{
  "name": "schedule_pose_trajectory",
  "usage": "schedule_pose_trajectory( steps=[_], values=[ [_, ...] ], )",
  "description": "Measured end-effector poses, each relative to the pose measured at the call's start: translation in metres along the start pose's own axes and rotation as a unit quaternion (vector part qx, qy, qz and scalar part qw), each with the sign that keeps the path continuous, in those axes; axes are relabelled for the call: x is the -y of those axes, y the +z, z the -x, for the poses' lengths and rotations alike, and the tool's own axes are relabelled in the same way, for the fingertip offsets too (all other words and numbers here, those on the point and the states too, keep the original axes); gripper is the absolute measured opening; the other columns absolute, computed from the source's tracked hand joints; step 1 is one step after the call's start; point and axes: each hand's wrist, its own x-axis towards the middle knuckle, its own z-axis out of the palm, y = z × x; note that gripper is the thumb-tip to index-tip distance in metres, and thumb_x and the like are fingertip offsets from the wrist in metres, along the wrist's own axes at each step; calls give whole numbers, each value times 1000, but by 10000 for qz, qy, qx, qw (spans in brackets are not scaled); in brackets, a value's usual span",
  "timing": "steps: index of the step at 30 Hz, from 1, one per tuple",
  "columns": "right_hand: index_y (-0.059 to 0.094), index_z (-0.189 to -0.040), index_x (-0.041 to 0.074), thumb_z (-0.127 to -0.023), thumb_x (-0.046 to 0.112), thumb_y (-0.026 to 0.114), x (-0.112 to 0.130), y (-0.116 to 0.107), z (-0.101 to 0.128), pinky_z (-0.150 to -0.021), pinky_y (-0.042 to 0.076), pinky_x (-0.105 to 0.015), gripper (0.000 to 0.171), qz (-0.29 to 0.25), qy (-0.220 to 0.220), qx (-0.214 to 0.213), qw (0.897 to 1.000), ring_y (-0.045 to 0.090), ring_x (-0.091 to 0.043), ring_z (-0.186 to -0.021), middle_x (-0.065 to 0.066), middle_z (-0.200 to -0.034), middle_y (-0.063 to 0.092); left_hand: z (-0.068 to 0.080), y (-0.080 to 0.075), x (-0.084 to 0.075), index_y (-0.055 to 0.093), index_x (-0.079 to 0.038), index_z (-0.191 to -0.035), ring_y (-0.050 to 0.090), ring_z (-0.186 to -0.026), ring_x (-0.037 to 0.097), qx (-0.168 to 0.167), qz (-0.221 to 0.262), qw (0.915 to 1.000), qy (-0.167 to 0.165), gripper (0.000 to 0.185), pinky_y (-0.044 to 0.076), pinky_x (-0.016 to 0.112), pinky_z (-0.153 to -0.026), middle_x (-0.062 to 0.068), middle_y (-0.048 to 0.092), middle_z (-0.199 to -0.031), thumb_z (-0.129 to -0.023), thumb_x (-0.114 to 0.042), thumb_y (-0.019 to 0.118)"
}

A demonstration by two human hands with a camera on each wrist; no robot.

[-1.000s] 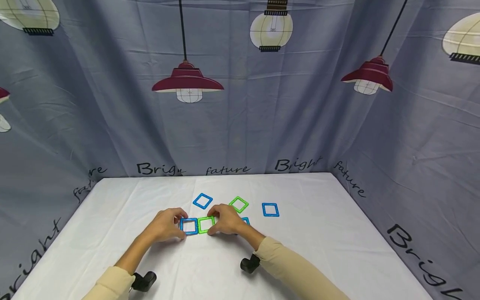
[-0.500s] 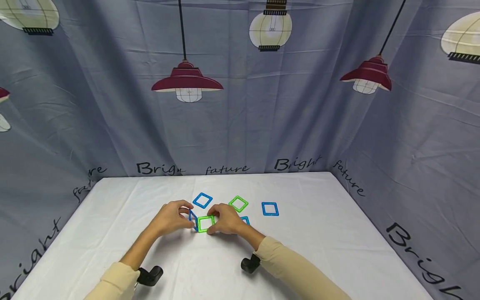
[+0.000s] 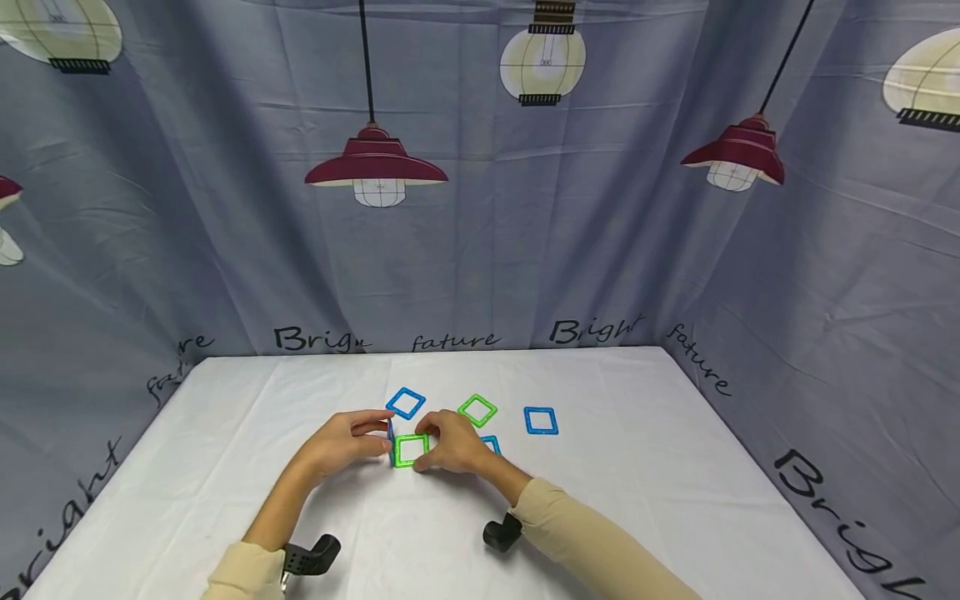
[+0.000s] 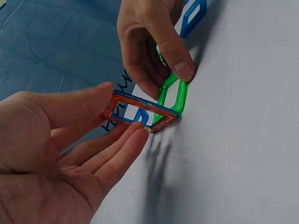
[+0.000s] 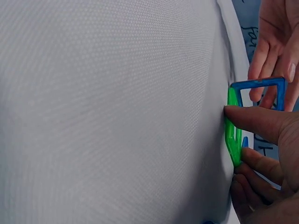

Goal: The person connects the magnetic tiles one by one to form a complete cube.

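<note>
- Nearest us, two cream sleeves (image 3: 585,542) with black wrist mounts come in from the bottom edge.
- Left hand (image 3: 341,446): thumb on top and fingers underneath pinch the blue square (image 4: 140,109), which stands upright on its edge against the left side of the green square (image 3: 410,450).
- Right hand (image 3: 450,446): fingers curled, thumb and fingertips (image 4: 180,70) pressing the green square flat on the cloth.
- We judge the step in hand as folding one wall up from a flat base; both frames meet along one edge, at about a right angle.
- Next move, we think: keep the base pinned, let the wall stand by itself, then fetch another loose frame without knocking the joint.
- Loose frames beyond the hands: a blue one (image 3: 406,403), a green one (image 3: 477,410), another blue one (image 3: 541,420), and one half hidden behind the right hand.
- Surface: a table under a white cloth (image 3: 637,467), lightly creased.
- Room: grey-blue curtain (image 3: 480,250) all round, printed with red lamps, bulbs and "Bright" lettering.
</note>
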Motion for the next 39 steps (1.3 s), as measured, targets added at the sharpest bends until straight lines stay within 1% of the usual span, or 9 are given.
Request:
schedule_pose_trajectory(
  steps=[4,8,10,13,15,17,21,26,39],
  values=[
    [73,-112,11,-71,24,93,1,0,0,-93,51,-30,48,-58,97,48,9999,57,-12,-95,-2,-107,70,1,2,5,58,-3,-142,66,-118,27,-148,307,9994,-73,55,57,33,-88,22,63,-137,-89,-6,73],
    [73,-111,11,-70,23,93,1,0,0,-93,51,-32,47,-118,149,67,9998,57,-13,-95,-2,-107,69,-1,5,11,57,-1,-142,67,-108,18,-273,810,9962,-177,55,58,29,-83,24,61,-139,-89,-3,72],
    [73,-110,11,-70,23,94,1,0,-1,-93,51,-32,47,-134,135,65,9998,58,-14,-95,-2,-106,69,-2,6,13,58,-1,-142,68,-103,16,-392,1164,9919,-313,56,59,29,-84,24,59,-141,-88,-1,72],
    [73,-112,11,-70,23,93,1,1,-1,-94,51,-32,48,-155,108,81,9998,59,-14,-97,-3,-107,70,-3,7,17,57,1,-141,69,-103,18,-559,1762,9814,-514,56,60,35,-88,26,57,-142,-87,2,72],
    [73,-113,10,-70,23,93,1,2,-1,-94,51,-32,49,-193,103,83,9997,59,-15,-98,-3,-107,69,-4,8,19,58,2,-139,70,-102,20,-663,2082,9739,-606,54,60,40,-90,25,60,-139,-87,2,72],
    [73,-113,10,-70,23,93,2,1,-1,-94,51,-32,49,-202,121,91,9997,59,-16,-98,-3,-107,69,-4,9,22,58,3,-138,70,-101,21,-678,2256,9698,-637,52,60,42,-92,23,64,-132,-88,0,72],
    [73,-112,9,-69,22,93,2,1,-1,-93,50,-32,49,-172,123,25,9998,59,-16,-97,-3,-106,70,-3,11,26,58,2,-138,72,-96,21,-634,2502,9643,-599,50,59,45,-93,16,71,-117,-90,-4,73],
    [74,-111,8,-69,21,94,0,3,0,-94,51,-33,49,-194,93,-101,9997,60,-16,-97,-4,-106,72,-4,14,28,54,3,-141,72,-95,21,-459,2777,9586,-425,54,58,46,-95,14,72,-113,-90,-4,73],
    [74,-111,8,-70,15,92,0,-7,-1,-92,52,-31,45,-378,91,251,9989,63,-18,-98,-5,-106,72,-2,17,28,55,2,-140,72,-99,21,-520,2671,9615,-387,52,59,44,-93,19,71,-119,-91,-4,72]
  ],
)
